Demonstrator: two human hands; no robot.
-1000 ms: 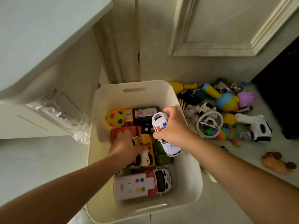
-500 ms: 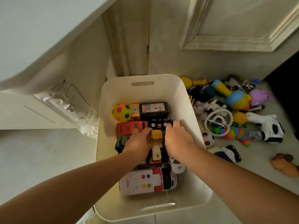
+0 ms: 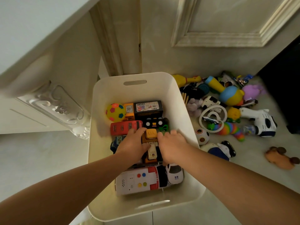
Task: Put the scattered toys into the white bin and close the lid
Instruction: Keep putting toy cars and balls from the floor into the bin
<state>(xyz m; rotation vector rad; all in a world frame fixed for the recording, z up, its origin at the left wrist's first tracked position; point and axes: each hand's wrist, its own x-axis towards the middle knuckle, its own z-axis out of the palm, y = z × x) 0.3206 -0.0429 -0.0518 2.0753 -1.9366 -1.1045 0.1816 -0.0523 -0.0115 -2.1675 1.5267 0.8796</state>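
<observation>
In the head view, both hands are inside the white bin (image 3: pixel 181 101), near its middle. The left hand (image 3: pixel 132 145) rests on the yellow truck (image 3: pixel 151 143), fingers loosely bent against its side; the right hand (image 3: pixel 172 144) lies spread on the other side. Probably they press the truck between the other cars to make room. I cannot tell if either truly grips it. Many scattered toys (image 3: pixel 227 111) lie on the floor beside the bin's right wall. No lid is visible.

A pale floor (image 3: pixel 32 159) meets a cream wall (image 3: pixel 159 51) with a framed panel (image 3: pixel 227 30). Left of the wall stands a carved white cabinet (image 3: pixel 48 103); dim light.
</observation>
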